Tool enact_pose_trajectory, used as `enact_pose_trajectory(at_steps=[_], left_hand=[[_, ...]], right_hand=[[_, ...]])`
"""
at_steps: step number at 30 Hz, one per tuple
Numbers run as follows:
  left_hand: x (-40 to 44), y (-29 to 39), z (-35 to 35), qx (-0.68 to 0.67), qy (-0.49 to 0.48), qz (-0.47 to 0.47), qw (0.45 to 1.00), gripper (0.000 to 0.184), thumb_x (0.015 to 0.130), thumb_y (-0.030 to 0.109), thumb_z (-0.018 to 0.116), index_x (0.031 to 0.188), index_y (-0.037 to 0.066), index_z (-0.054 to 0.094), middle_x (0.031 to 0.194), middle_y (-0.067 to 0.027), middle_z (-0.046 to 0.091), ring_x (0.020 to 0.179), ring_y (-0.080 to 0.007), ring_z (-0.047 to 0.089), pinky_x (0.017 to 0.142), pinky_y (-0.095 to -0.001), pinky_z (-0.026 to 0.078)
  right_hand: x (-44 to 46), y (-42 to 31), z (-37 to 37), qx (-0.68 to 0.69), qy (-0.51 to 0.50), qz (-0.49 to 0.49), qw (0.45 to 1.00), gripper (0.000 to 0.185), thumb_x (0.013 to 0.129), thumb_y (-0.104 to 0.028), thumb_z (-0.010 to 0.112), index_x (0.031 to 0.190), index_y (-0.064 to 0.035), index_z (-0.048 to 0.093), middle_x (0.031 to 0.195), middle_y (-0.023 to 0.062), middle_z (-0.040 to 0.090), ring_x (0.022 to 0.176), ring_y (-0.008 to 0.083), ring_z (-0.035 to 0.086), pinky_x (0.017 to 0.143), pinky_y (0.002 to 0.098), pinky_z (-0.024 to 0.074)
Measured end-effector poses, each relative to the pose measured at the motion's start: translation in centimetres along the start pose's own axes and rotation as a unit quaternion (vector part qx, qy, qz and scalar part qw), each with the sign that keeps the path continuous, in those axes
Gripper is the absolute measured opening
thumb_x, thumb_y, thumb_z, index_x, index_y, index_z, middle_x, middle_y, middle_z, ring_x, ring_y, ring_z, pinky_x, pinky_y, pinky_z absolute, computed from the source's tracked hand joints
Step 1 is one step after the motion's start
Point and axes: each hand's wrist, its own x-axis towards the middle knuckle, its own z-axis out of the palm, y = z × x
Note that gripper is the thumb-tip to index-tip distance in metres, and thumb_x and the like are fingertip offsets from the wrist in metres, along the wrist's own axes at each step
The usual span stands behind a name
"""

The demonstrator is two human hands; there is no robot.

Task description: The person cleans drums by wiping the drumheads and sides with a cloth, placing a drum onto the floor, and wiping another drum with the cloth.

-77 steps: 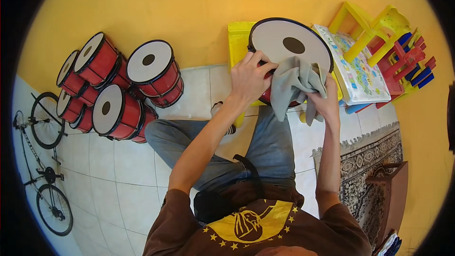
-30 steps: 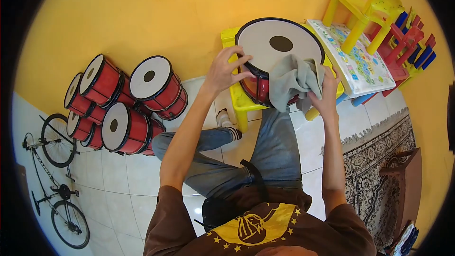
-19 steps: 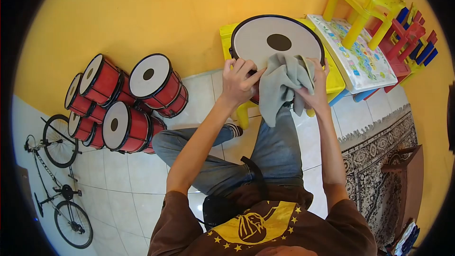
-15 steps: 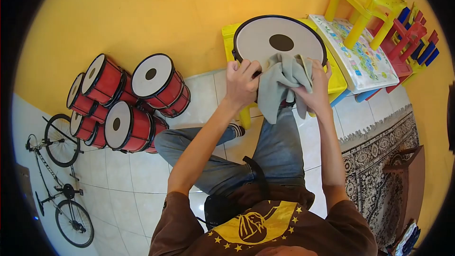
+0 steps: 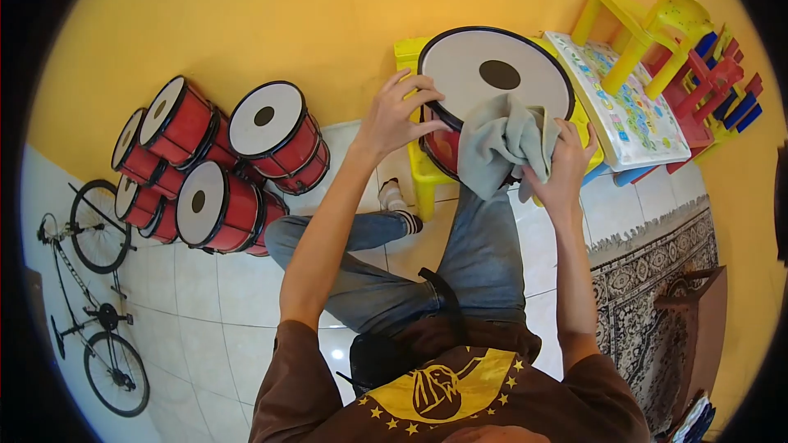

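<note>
A red drum [image 5: 460, 74] with a white head, a dark centre spot and a black rim stands on a yellow plastic table [image 5: 423, 172]. At its left rim is my left hand [image 5: 400, 115], fingers apart and fingertips touching the black edge. My right hand [image 5: 561, 168] holds a crumpled grey cloth [image 5: 502, 143] against the near right side of the drum. The cloth covers part of the rim and the red shell.
Several red drums [image 5: 267, 119] are stacked at the left, by the wall. A bicycle [image 5: 94, 312] leans farther left. On the right are a patterned table [image 5: 628, 107] bearing a yellow chair [image 5: 628, 53], red and blue chairs, a rug [image 5: 632, 295] and brown furniture [image 5: 698, 336].
My left hand has opened and moved up and left from the near side of the drum to its left rim. The cloth and my right hand have shifted slightly right.
</note>
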Motion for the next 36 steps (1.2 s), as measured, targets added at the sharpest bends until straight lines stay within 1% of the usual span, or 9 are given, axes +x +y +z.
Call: enact_pose_trajectory(at_steps=[5,8,12,16,22,28,31,34,36], left_hand=[[-0.5,2.1,0.5,0.022,0.065,-0.008,0.998,0.040,0.059,0.022,0.088,0.094,0.012,0.072,0.095,-0.0027,0.067,0.096,-0.0219,0.065,0.083,-0.0402,0.048],[-0.9,3.3,2.0,-0.033,0.103,-0.028,0.994,0.035,0.058,0.014,0.082,0.091,0.010,0.071,0.089,-0.0023,0.065,0.086,-0.0205,0.063,0.085,-0.0422,0.045],[-0.8,5.3,3.0,0.046,0.155,-0.046,0.986,0.018,0.069,0.010,0.070,0.086,0.008,0.070,0.090,-0.0031,0.065,0.085,-0.0201,0.063,0.086,-0.0406,0.041],[-0.9,3.4,1.9,0.057,0.076,-0.021,0.995,0.027,0.070,0.017,0.074,0.095,0.009,0.069,0.097,-0.0037,0.065,0.096,-0.0223,0.064,0.089,-0.0429,0.041],[-0.5,-0.1,-0.5,-0.024,0.011,-0.042,0.999,0.053,0.056,0.024,0.089,0.105,0.013,0.071,0.113,-0.0070,0.062,0.118,-0.0308,0.057,0.099,-0.0482,0.044],[-0.9,2.5,1.4,-0.032,0.074,-0.055,0.995,0.045,0.058,0.018,0.085,0.101,0.011,0.072,0.104,-0.0078,0.062,0.108,-0.0304,0.059,0.093,-0.0456,0.049],[-0.5,5.9,3.8,0.007,0.104,-0.103,0.989,0.032,0.066,0.012,0.078,0.097,0.009,0.071,0.096,-0.0050,0.061,0.099,-0.0290,0.059,0.098,-0.0450,0.045],[0.5,7.8,4.1,0.105,0.132,-0.121,0.978,0.030,0.067,0.012,0.075,0.096,0.008,0.070,0.094,-0.0042,0.060,0.095,-0.0268,0.058,0.101,-0.0518,0.040],[0.5,7.1,4.1,0.061,0.121,-0.112,0.984,0.034,0.066,0.015,0.077,0.098,0.009,0.070,0.098,-0.0047,0.060,0.097,-0.0263,0.058,0.102,-0.0576,0.037]], right_hand=[[0.0,1.0,1.1,0.030,0.026,0.012,0.999,0.050,0.053,-0.020,0.080,0.099,-0.0052,0.069,0.111,0.0121,0.062,0.110,0.0296,0.056,0.109,0.0567,0.0226],[1.5,1.2,2.8,0.066,0.024,-0.033,0.997,0.049,0.053,-0.021,0.081,0.098,-0.0060,0.070,0.110,0.0120,0.062,0.110,0.0296,0.056,0.109,0.0557,0.0232],[2.7,-2.3,4.4,0.079,0.019,-0.051,0.995,0.049,0.051,-0.021,0.080,0.097,-0.0061,0.070,0.109,0.0119,0.063,0.110,0.0299,0.056,0.108,0.0554,0.0239],[1.8,-1.4,3.8,0.068,0.027,-0.047,0.996,0.050,0.051,-0.020,0.078,0.099,-0.0067,0.070,0.110,0.0119,0.063,0.110,0.0300,0.056,0.107,0.0549,0.0238],[0.7,3.2,1.4,0.047,0.006,-0.041,0.998,0.057,0.051,-0.020,0.077,0.105,-0.0064,0.067,0.114,0.0137,0.062,0.111,0.0321,0.054,0.107,0.0532,0.0223],[0.9,2.0,2.3,0.076,0.028,-0.036,0.996,0.054,0.051,-0.019,0.078,0.102,-0.0057,0.066,0.112,0.0128,0.062,0.111,0.0321,0.055,0.107,0.0518,0.0232],[1.6,0.2,3.0,0.070,0.037,-0.041,0.996,0.051,0.053,-0.017,0.079,0.101,-0.0065,0.067,0.110,0.0112,0.063,0.110,0.0316,0.055,0.105,0.0502,0.0262],[1.4,1.4,3.7,0.104,0.067,-0.025,0.992,0.050,0.054,-0.017,0.080,0.102,-0.0070,0.067,0.110,0.0104,0.063,0.110,0.0309,0.055,0.104,0.0500,0.0274],[1.7,1.8,3.5,0.135,0.038,-0.002,0.990,0.051,0.054,-0.019,0.081,0.101,-0.0070,0.067,0.109,0.0104,0.064,0.110,0.0305,0.055,0.104,0.0497,0.0277]])
